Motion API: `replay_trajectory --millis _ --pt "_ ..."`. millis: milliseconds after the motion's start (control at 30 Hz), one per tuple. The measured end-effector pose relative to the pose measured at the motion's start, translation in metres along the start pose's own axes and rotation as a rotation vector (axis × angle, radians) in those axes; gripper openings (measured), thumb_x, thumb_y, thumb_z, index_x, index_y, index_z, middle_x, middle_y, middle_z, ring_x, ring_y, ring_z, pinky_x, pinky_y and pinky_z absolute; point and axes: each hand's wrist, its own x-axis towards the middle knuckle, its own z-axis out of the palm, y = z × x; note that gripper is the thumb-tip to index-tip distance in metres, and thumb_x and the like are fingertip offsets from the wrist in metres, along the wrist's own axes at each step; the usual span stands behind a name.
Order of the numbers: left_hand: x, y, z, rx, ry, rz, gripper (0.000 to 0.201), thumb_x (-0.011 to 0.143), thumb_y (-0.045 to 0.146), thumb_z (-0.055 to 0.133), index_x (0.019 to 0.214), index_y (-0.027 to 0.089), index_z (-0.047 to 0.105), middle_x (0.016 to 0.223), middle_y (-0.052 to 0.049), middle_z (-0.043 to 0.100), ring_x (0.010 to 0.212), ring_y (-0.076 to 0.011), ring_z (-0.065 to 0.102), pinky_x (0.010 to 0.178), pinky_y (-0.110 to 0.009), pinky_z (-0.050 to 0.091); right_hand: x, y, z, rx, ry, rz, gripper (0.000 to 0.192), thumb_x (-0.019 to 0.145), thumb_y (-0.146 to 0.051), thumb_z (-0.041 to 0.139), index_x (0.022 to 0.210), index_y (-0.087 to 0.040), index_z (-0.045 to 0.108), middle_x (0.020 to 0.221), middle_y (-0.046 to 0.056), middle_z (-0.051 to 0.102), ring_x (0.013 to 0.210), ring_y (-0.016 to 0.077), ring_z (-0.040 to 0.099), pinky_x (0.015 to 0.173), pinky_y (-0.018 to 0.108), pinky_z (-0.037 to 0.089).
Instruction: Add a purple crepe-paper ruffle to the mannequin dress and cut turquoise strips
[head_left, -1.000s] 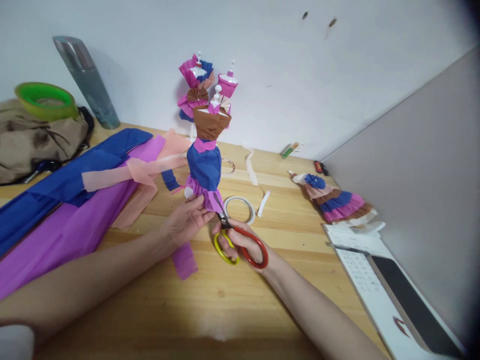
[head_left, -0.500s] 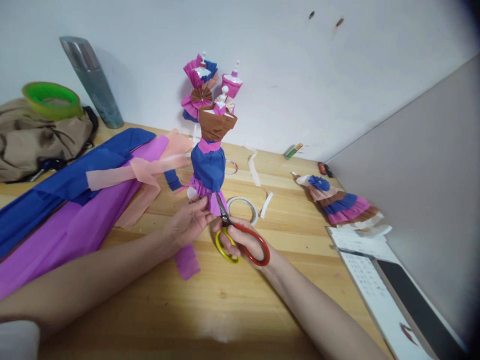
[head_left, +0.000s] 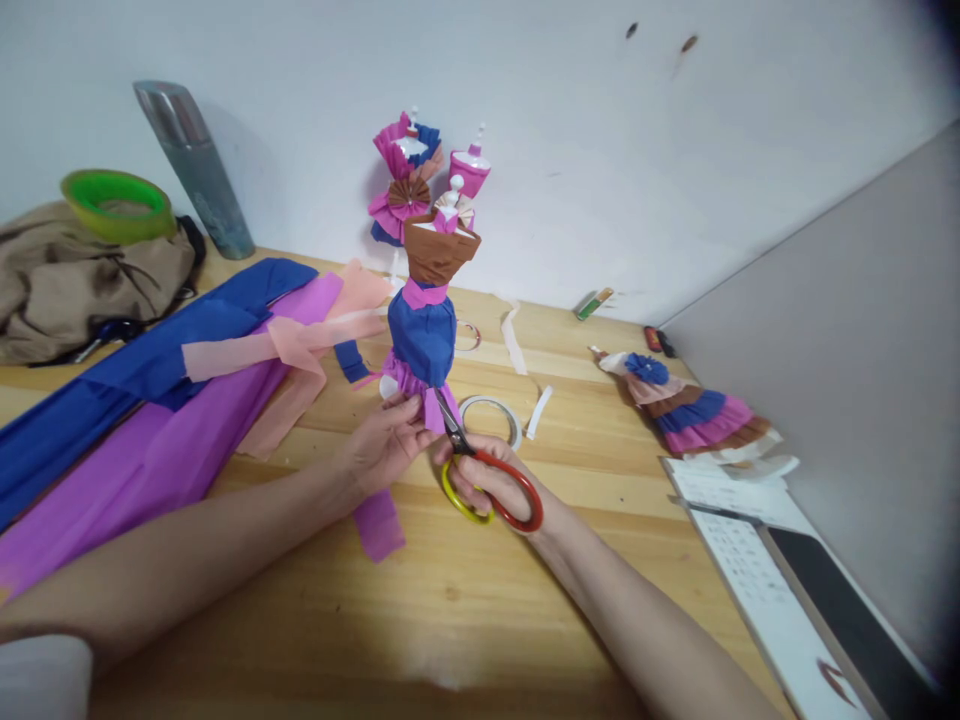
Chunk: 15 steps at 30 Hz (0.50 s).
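Observation:
A small dress form in crepe paper stands before me, with a brown bodice (head_left: 439, 252), a pink waistband (head_left: 425, 294), a blue skirt (head_left: 424, 340) and a purple ruffle (head_left: 433, 408) at the bottom. My left hand (head_left: 394, 435) pinches the ruffle's lower edge from the left. Scissors (head_left: 512, 490) with one red and one yellow handle are in my right hand (head_left: 491, 475). Their dark blades point up and left against the ruffle's right side. Whether the paper lies between the blades is hard to make out. A purple scrap (head_left: 379, 525) lies below my left hand.
Blue and purple crepe strips (head_left: 187, 430) with peach pieces cover the left. A tape roll (head_left: 491, 420) lies behind my right hand. Two more dress forms (head_left: 409, 190) stand by the wall. At right are a layered paper dress (head_left: 694, 410) and a phone (head_left: 832, 590); a bottle (head_left: 199, 170) stands back left.
The scissor handles have come closer together, with the yellow one nearer the red. My left hand keeps its pinch on the ruffle. The whole view has shifted slightly.

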Motion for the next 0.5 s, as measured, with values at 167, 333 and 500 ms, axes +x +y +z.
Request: replay_trajectory --millis 167,333,500 --pt "-0.001 0.001 0.001 -0.018 0.019 -0.006 0.009 0.083 0.005 0.064 0.082 0.013 0.066 0.074 -0.002 0.071 0.068 -0.0115 0.067 0.073 -0.024 0.054 -0.001 -0.005 0.0 -0.052 0.033 -0.009 0.042 0.079 -0.053 0.071 0.09 -0.014 0.063 0.045 -0.009 0.043 0.035 0.0046 0.03 0.038 0.021 0.022" --pt "-0.003 0.001 0.004 -0.019 0.049 0.006 0.009 0.084 0.004 0.064 0.08 0.011 0.066 0.073 -0.003 0.071 0.068 -0.0116 0.066 0.076 -0.026 0.053 -0.001 -0.01 0.0 -0.087 0.046 -0.001 0.041 0.078 -0.052 0.072 0.089 -0.014 0.064 0.044 -0.01 0.042 0.035 0.0042 0.028 0.038 0.021 0.022" --pt "-0.004 0.0 0.006 -0.006 0.054 0.015 0.008 0.084 0.005 0.064 0.081 0.012 0.067 0.074 -0.003 0.071 0.069 -0.0124 0.066 0.079 -0.027 0.053 0.0 -0.011 -0.002 -0.107 0.053 -0.005 0.041 0.077 -0.053 0.072 0.09 -0.014 0.066 0.044 -0.01 0.042 0.033 0.0041 0.028 0.036 0.021 0.019"
